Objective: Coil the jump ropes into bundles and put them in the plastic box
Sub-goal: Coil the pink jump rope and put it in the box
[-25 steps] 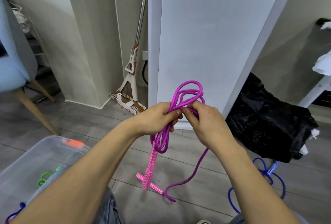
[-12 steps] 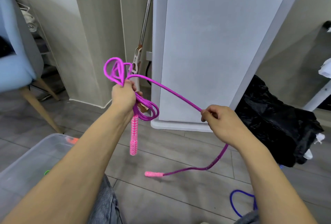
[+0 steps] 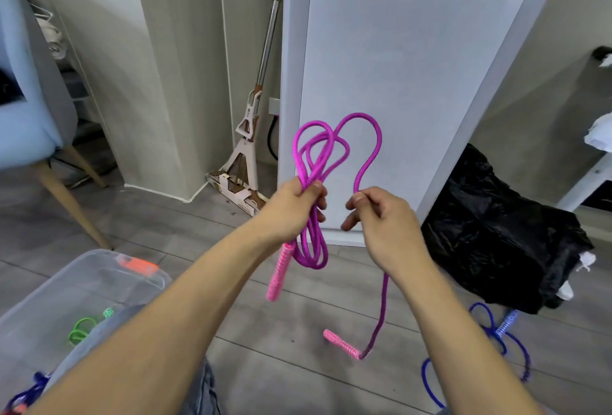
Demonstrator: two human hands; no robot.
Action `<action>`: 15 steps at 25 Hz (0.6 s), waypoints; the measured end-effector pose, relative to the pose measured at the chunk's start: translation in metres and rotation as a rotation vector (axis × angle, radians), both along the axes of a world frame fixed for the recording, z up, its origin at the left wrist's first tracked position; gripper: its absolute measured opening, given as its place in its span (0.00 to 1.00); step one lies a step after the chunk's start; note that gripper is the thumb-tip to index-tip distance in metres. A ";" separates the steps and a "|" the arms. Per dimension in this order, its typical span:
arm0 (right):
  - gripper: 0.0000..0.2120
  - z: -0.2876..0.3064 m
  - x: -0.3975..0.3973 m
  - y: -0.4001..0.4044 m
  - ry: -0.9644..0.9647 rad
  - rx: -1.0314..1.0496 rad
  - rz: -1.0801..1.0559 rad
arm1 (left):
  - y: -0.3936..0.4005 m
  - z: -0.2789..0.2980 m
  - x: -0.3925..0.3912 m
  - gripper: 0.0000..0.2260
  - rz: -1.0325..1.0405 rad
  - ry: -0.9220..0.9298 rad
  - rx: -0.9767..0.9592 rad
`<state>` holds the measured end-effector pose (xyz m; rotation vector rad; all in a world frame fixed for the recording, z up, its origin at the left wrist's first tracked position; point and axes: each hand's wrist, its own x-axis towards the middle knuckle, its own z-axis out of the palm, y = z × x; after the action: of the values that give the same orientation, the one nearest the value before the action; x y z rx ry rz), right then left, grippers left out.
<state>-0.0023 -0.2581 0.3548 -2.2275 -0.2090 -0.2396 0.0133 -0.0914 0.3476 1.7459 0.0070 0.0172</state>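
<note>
Half a second ago the hands were spread wide, the left hand (image 3: 295, 202) raised toward 10 o'clock with the coils and the right hand (image 3: 381, 215) drawn out toward 3 o'clock along a taut run of rope; now the two have come back together at the centre of the view, almost touching. The left hand grips the gathered loops of the purple jump rope (image 3: 318, 162) in a closed fist, loops standing up above it toward 12 o'clock and more hanging below, with one pink handle (image 3: 280, 273) dangling just under the wrist. The right hand pinches a single strand between thumb and forefinger, and a fresh loop arches from it over to the bundle. That reads as one more turn being laid onto the coil, so the bundling of this rope looks well along but not done: a tail drops from the right hand toward 6 o'clock, ending in the second pink handle (image 3: 342, 345) above the floor. The plastic box (image 3: 82, 268) sits at 8 o'clock, its near part hidden by the left forearm; a green rope (image 3: 82, 328) shows inside, and something blue at the bottom-left corner is cut off by the frame. A blue jump rope (image 3: 496, 341) lies uncoiled at 4 o'clock, partly behind the right arm.
</note>
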 end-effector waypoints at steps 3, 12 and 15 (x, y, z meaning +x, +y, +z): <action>0.13 -0.004 -0.007 0.014 -0.049 -0.132 0.014 | -0.015 -0.009 -0.004 0.12 -0.013 -0.091 0.133; 0.14 -0.008 -0.009 0.013 -0.048 -0.268 0.078 | -0.023 -0.013 -0.010 0.13 -0.062 -0.109 0.039; 0.15 -0.009 -0.009 0.013 -0.038 -0.270 0.069 | -0.023 -0.014 -0.010 0.14 -0.067 -0.133 0.055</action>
<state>-0.0113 -0.2455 0.3462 -2.4785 -0.3556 -0.2272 0.0031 -0.1149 0.3337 1.7965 -0.1511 0.0849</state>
